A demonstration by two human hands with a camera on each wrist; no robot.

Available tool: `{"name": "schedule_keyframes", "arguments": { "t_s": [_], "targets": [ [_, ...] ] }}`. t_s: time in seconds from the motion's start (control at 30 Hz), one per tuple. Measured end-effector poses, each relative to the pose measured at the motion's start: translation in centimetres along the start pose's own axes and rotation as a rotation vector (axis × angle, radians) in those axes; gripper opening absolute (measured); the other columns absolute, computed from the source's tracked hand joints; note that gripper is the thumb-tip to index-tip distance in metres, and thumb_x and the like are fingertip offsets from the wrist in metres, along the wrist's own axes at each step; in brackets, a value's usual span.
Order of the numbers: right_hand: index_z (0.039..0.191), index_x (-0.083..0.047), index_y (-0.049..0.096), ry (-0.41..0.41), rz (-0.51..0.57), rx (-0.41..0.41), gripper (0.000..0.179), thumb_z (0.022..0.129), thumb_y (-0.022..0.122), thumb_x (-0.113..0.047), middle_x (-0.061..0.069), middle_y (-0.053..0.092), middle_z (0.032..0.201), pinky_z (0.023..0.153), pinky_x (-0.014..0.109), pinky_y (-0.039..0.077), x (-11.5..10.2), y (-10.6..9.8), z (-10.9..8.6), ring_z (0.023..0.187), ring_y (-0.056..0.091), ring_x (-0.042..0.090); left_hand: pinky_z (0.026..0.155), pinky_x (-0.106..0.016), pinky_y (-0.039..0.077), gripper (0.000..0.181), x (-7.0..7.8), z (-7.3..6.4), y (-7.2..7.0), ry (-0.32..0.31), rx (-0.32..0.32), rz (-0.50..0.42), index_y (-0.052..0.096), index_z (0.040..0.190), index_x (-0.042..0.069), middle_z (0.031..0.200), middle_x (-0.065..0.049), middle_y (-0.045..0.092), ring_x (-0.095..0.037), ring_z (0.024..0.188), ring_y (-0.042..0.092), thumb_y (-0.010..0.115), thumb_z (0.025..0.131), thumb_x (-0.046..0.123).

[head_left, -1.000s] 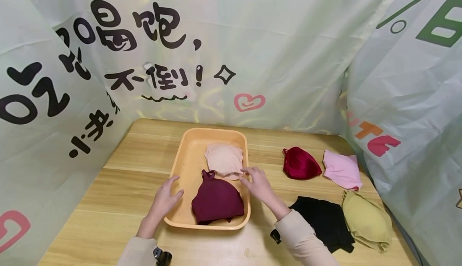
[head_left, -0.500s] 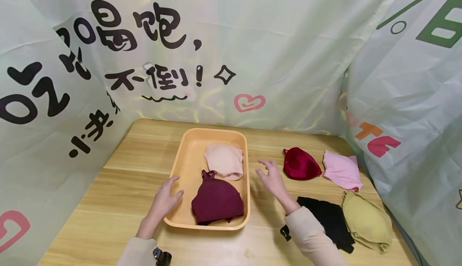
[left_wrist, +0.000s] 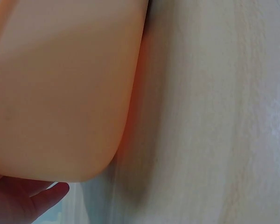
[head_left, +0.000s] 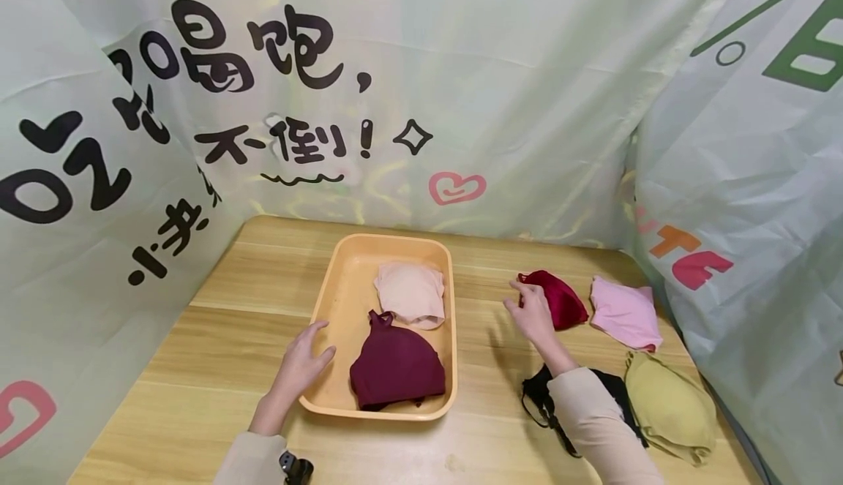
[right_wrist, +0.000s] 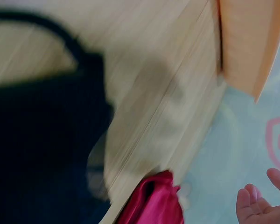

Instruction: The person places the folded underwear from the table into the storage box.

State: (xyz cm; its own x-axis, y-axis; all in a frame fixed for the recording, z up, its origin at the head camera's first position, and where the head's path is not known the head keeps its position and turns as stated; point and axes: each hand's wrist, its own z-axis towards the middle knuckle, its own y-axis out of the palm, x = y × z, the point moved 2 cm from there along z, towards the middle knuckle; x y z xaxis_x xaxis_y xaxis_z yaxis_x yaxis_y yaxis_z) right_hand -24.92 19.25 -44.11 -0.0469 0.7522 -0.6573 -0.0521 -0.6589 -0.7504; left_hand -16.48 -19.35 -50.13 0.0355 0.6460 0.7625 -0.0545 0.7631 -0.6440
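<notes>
An orange tray (head_left: 342, 302) holds a maroon bra (head_left: 395, 368) and, behind it, a pale pink folded garment (head_left: 411, 291). My left hand (head_left: 299, 357) rests at the tray's left rim with fingers loosely bent; the left wrist view has its fingers (left_wrist: 49, 200) right by the tray's edge. On the right, my right hand (head_left: 535, 313) reaches over the left part of a dark red bra (head_left: 563, 302), fingers spread with nothing held. The bra's shiny red fabric (right_wrist: 154, 200) appears low in the right wrist view, apart from the fingers.
Right of the red bra lies a pink folded garment (head_left: 626, 311). A black bra (head_left: 541, 396) with loose straps lies partly under the right forearm, beside a yellow-green garment (head_left: 672, 408). Printed curtains (head_left: 527, 104) border the wooden table (head_left: 217, 368) at the back and sides.
My right hand has left the tray's right rim and moved right, to over the dark red bra. The black bra's straps have come into view. My left hand stays in place.
</notes>
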Motion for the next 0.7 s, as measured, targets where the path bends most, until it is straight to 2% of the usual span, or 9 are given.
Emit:
{"name": "schedule_keyframes", "arguments": {
  "t_s": [0.33, 0.43, 0.57, 0.7],
  "targets": [
    [0.133, 0.009, 0.036, 0.04, 0.03, 0.015, 0.05, 0.09, 0.049, -0.013, 0.037, 0.026, 0.134, 0.093, 0.052, 0.039, 3.3, -2.1, 2.2, 0.107, 0.047, 0.047, 0.097, -0.058, 0.035, 0.05, 0.0, 0.1, -0.1, 0.026, 0.03, 0.012, 0.043, 0.128, -0.004, 0.131, -0.029, 0.043, -0.048, 0.12, 0.039, 0.061, 0.083, 0.008],
    [0.137, 0.009, 0.029, 0.085, 0.027, 0.027, 0.055, 0.091, 0.048, -0.014, 0.037, 0.021, 0.137, 0.099, 0.054, 0.032, 4.3, -2.6, 2.6, 0.117, 0.037, 0.048, 0.094, -0.06, 0.037, 0.051, 0.2, 0.0, -0.1, 0.047, 0.056, 0.007, 0.044, 0.127, -0.004, 0.129, -0.03, 0.045, -0.049, 0.117, 0.041, 0.062, 0.081, 0.008],
    [0.14, 0.009, 0.02, 0.144, 0.016, 0.021, 0.06, 0.091, 0.047, -0.016, 0.036, 0.016, 0.14, 0.106, 0.055, 0.019, 5.6, -3.0, 2.8, 0.129, 0.018, 0.046, 0.09, -0.06, 0.039, 0.051, 0.3, -0.2, -0.1, 0.066, 0.077, 0.018, 0.046, 0.125, -0.005, 0.126, -0.03, 0.047, -0.05, 0.114, 0.043, 0.063, 0.079, 0.008],
    [0.141, 0.009, 0.015, 0.188, 0.007, -0.002, 0.063, 0.092, 0.045, -0.017, 0.037, 0.012, 0.141, 0.107, 0.056, 0.014, 6.8, -3.4, 3.1, 0.132, 0.01, 0.047, 0.094, -0.059, 0.037, 0.052, 0.0, 0.0, 0.1, 0.032, 0.051, 0.003, 0.045, 0.127, -0.004, 0.129, -0.029, 0.045, -0.048, 0.117, 0.041, 0.063, 0.08, 0.009]
  ]
}}
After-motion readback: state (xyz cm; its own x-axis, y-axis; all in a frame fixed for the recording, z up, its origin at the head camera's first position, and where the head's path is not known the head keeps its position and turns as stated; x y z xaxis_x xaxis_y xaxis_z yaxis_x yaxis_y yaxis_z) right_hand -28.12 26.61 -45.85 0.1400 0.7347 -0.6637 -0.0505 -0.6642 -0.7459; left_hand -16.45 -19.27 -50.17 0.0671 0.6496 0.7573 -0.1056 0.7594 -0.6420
